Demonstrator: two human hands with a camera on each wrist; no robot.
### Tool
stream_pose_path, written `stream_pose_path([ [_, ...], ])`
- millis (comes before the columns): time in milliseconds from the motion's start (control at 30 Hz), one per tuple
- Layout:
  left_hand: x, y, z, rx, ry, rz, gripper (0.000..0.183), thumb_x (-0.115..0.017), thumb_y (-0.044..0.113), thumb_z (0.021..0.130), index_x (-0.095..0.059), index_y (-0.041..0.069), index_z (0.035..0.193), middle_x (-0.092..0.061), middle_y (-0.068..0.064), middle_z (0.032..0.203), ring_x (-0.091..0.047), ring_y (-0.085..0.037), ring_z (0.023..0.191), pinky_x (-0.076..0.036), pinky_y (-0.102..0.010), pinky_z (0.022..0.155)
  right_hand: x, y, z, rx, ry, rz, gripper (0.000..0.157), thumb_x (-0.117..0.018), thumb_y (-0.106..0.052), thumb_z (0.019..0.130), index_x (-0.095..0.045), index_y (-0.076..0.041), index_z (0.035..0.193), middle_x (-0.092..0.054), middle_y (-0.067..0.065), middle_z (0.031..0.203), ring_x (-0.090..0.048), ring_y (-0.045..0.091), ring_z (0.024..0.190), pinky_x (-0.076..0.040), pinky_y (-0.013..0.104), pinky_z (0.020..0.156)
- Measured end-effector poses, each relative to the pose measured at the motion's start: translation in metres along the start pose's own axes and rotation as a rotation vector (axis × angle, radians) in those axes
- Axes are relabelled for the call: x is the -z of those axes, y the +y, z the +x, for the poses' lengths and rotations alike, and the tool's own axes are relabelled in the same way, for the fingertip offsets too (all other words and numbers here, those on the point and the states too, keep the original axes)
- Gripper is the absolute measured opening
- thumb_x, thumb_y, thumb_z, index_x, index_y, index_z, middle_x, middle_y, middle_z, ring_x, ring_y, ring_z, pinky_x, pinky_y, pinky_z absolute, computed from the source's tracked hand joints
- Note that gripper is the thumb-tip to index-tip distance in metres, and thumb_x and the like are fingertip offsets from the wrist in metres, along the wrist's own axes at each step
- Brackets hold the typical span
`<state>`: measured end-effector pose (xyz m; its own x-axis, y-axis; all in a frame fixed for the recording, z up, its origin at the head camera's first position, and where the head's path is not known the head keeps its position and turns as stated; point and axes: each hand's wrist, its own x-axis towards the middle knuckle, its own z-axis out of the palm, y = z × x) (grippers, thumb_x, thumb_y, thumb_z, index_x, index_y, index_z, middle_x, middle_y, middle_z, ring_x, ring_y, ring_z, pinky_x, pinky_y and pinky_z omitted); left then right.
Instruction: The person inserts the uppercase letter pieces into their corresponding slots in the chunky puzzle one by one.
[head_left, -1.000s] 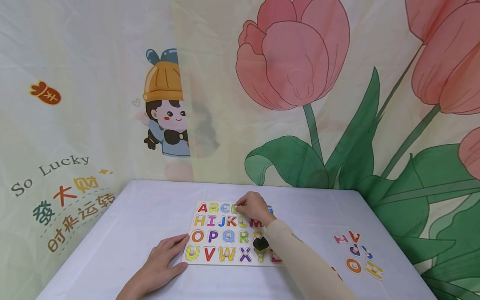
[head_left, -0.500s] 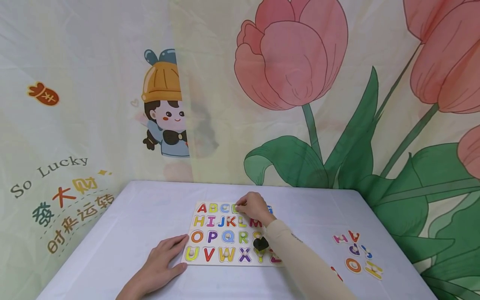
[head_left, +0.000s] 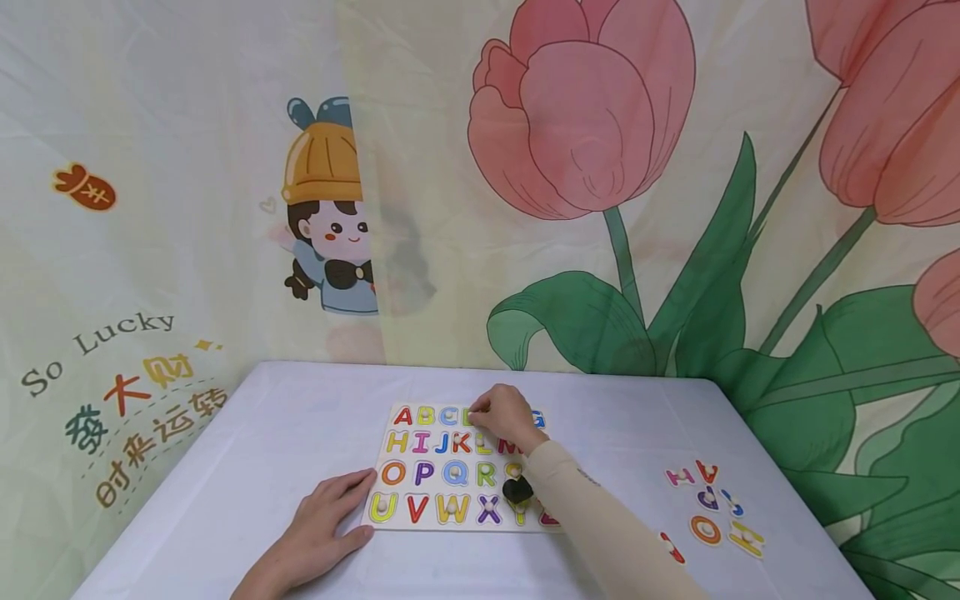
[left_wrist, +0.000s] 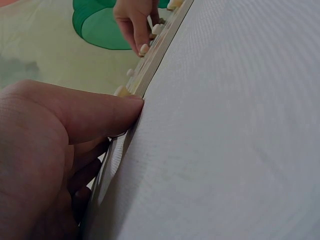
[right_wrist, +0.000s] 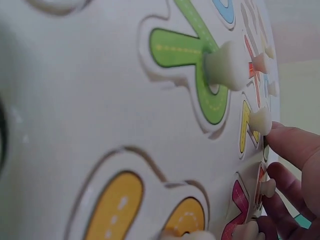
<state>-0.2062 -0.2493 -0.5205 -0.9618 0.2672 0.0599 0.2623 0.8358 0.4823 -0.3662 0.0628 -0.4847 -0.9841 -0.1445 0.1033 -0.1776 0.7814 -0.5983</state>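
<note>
A white alphabet puzzle board lies on the table in the head view, with coloured letters in rows, many bearing small knobs. At its top row, my right hand pinches a green letter piece just right of the C; the hand mostly covers it. In the left wrist view, the right fingertips meet at a knob. My left hand lies at the board's left edge, fingers extended and thumb touching the rim. From the right wrist, the green R shows close up.
Loose knobbed letters lie right of the board: a pink one, a red one, a purple one, a blue J, an orange O, a yellow H and another red piece. A printed curtain hangs behind.
The right forearm and wrist have shifted slightly left and down, uncovering more of the nearest red piece. The right fingertips stay at the same letter. My left hand has stayed put.
</note>
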Motion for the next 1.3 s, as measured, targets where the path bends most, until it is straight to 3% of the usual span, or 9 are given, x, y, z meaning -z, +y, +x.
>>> stream_pose_path([
  [333, -0.001, -0.001, 0.000, 0.022, -0.018, 0.002, 0.080, -0.078, 0.045, 0.093, -0.047, 0.021, 0.162, -0.046, 0.002, 0.163, -0.037, -0.028, 0.150, -0.036, -0.059, 0.113, 0.004, 0.003, -0.007, 0.051, -0.008, 0.003, 0.020, -0.083, -0.025, 0.095, -0.084, -0.015, 0.112, -0.064, -0.002, 0.096, -0.055, 0.015, 0.089, -0.051, 0.033, 0.081],
  [467, 0.000, 0.000, 0.000, 0.009, -0.014, -0.001, 0.079, -0.078, 0.044, 0.093, -0.047, 0.022, 0.162, -0.045, 0.003, 0.163, -0.037, -0.028, 0.150, -0.036, -0.058, 0.113, 0.021, 0.009, -0.019, 0.099, -0.008, 0.001, 0.022, -0.083, -0.026, 0.095, -0.084, -0.015, 0.114, -0.065, -0.001, 0.098, -0.054, 0.016, 0.091, -0.051, 0.032, 0.078],
  [633, 0.001, 0.001, 0.000, 0.005, -0.010, 0.003, 0.079, -0.078, 0.045, 0.093, -0.047, 0.022, 0.162, -0.045, 0.003, 0.163, -0.037, -0.028, 0.150, -0.037, -0.058, 0.112, 0.058, 0.021, -0.043, 0.125, 0.003, -0.006, 0.019, -0.084, -0.024, 0.093, -0.085, -0.014, 0.110, -0.069, 0.001, 0.099, -0.060, 0.020, 0.093, -0.053, 0.035, 0.080],
  [833, 0.002, 0.002, -0.001, 0.010, -0.013, 0.001, 0.079, -0.078, 0.044, 0.093, -0.047, 0.020, 0.162, -0.046, 0.002, 0.163, -0.037, -0.028, 0.150, -0.037, -0.059, 0.112, 0.099, 0.061, -0.080, 0.085, 0.058, -0.075, 0.019, -0.086, -0.022, 0.091, -0.085, -0.013, 0.109, -0.071, -0.001, 0.099, -0.064, 0.024, 0.099, -0.053, 0.038, 0.085],
  [1067, 0.002, 0.003, -0.001, 0.012, -0.018, -0.019, 0.078, -0.077, 0.044, 0.094, -0.047, 0.022, 0.163, -0.045, 0.003, 0.163, -0.037, -0.027, 0.150, -0.037, -0.057, 0.111, 0.144, 0.128, -0.129, 0.049, 0.133, -0.145, 0.018, -0.086, -0.019, 0.090, -0.084, -0.012, 0.106, -0.072, -0.003, 0.095, -0.062, 0.018, 0.089, -0.052, 0.033, 0.075],
  [1300, 0.002, 0.002, -0.001, -0.006, -0.002, 0.001, 0.078, -0.076, 0.044, 0.094, -0.047, 0.022, 0.162, -0.045, 0.004, 0.163, -0.038, -0.027, 0.149, -0.037, -0.057, 0.110, 0.180, 0.180, -0.166, -0.033, 0.134, -0.183, 0.020, -0.085, -0.022, 0.091, -0.084, -0.009, 0.106, -0.072, 0.002, 0.096, -0.061, 0.019, 0.086, -0.051, 0.029, 0.064],
])
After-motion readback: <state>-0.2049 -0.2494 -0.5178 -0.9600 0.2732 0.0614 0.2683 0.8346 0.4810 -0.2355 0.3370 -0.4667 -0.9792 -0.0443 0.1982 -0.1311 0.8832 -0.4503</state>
